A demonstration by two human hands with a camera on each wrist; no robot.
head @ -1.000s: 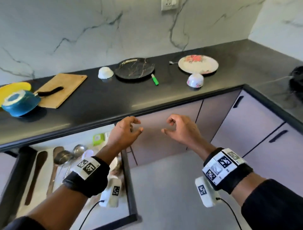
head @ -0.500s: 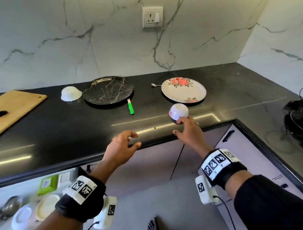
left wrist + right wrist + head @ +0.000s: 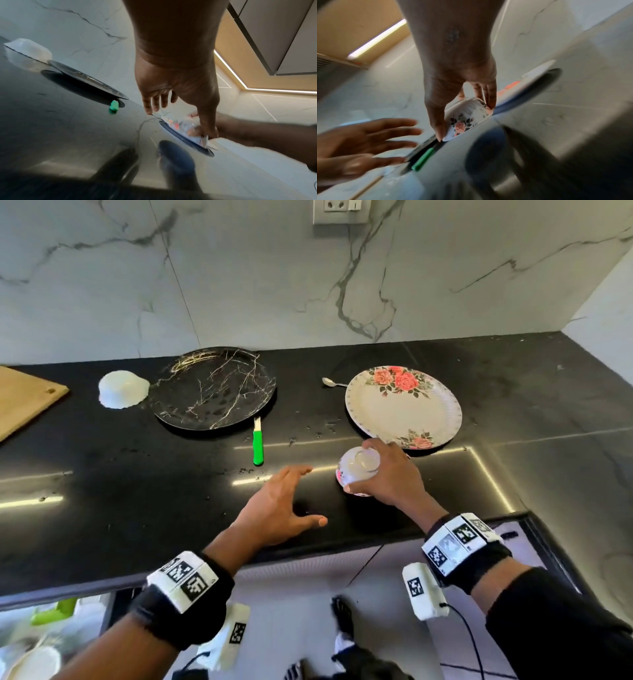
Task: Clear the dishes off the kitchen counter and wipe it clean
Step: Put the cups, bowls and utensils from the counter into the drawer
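Observation:
My right hand point(image 3: 383, 474) grips a small upturned floral bowl point(image 3: 358, 469) near the front of the black counter point(image 3: 120, 491), thumb and fingers curled round its sides; the right wrist view shows the floral bowl point(image 3: 467, 119) tilted off the surface. My left hand point(image 3: 284, 508) hovers open just left of it, fingers spread, holding nothing. Behind the bowl lies a rose-patterned plate point(image 3: 404, 405) with a spoon point(image 3: 332, 383) at its far left. A black marbled plate point(image 3: 212, 388), a green-handled knife point(image 3: 257, 443) and an upturned white bowl point(image 3: 121, 390) sit further left.
A wooden cutting board point(image 3: 24, 398) lies at the counter's left edge. A marble wall with a socket point(image 3: 342, 212) backs the counter, which turns a corner at the right. Below the front edge are cabinet doors point(image 3: 308, 573) and an open drawer with dishes point(image 3: 30, 655).
I have stepped closer to the counter. My right hand went from touching the floral bowl to gripping and tilting it. My left hand came up over the counter beside it.

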